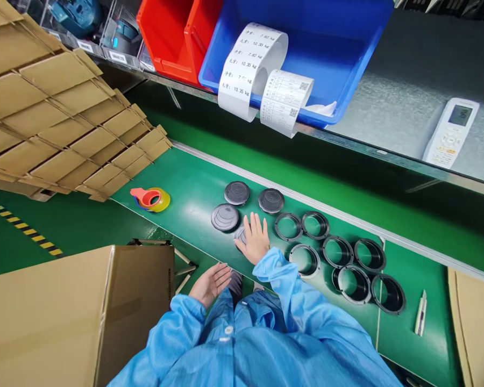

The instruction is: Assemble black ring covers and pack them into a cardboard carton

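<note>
My right hand (pixel 256 236) lies flat, palm down, over a grey round cap (pixel 240 234) on the green belt (pixel 193 183), covering most of it. Three more grey caps lie close by: one to the left (pixel 225 217), two farther back (pixel 237 192) (pixel 271 200). My left hand (pixel 211 283) hovers open and empty at the belt's near edge, beside a cardboard box (pixel 76 312). Several black open rings (pixel 305 259) (pixel 337 251) lie in rows to the right of my right hand.
A red and yellow tape dispenser (pixel 150 198) sits on the belt at left. Stacked cardboard dividers (pixel 60 113) fill the upper left. A blue bin (pixel 326 48) with paper labels and a red bin (pixel 169 32) stand on the shelf above. A white pen-like tool (pixel 420 314) and a white remote (pixel 450 131) are at right.
</note>
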`<action>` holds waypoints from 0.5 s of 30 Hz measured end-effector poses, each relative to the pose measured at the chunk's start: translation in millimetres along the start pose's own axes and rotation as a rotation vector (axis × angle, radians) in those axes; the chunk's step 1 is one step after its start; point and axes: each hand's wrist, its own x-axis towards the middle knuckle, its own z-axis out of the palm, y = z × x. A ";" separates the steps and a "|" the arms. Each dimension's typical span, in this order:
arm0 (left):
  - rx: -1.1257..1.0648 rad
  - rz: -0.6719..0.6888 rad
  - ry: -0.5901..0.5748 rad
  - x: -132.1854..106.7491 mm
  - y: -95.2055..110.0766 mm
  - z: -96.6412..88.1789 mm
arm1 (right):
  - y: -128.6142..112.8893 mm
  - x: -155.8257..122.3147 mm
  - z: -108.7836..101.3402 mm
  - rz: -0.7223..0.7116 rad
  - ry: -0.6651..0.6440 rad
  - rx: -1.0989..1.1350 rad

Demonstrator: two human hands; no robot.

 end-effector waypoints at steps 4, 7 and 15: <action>0.044 -0.004 0.115 6.6 10.7 -9.8 | -1.1 21.9 5.2 -0.002 -0.039 0.043; 0.251 0.056 0.137 22.4 9.8 -9.5 | 0.9 21.3 20.9 0.022 -0.145 0.047; 1.461 1.060 0.021 76.8 3.9 33.5 | 32.6 36.1 -23.5 0.063 0.013 0.084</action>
